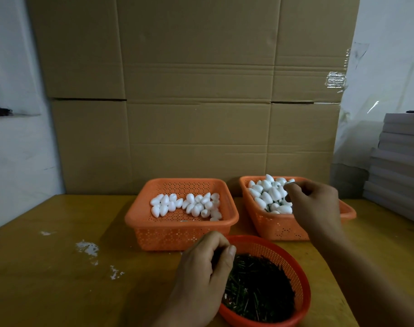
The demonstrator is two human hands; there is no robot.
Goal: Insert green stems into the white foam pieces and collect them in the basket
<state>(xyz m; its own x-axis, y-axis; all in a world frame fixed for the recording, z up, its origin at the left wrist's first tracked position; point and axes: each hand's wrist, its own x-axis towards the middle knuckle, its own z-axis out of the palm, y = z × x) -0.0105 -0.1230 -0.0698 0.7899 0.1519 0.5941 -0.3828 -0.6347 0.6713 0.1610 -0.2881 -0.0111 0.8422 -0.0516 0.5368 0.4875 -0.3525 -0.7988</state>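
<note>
Thin green stems [255, 286] are pinched by the curled left hand [201, 274] in the round red mesh bowl [300, 274] at six o'clock. The right hand [314, 204], fingers [289, 187] curled (contents cannot be told), is held over the rectangular orange plastic basket [279, 227] at two o'clock. Several stems could be lifted together, being tangled.

Seen from head height, looking forward and down across a yellow wooden bench [59, 267], close over three orange plastic baskets [182, 232], facing a brown cardboard wall [196, 90].
</note>
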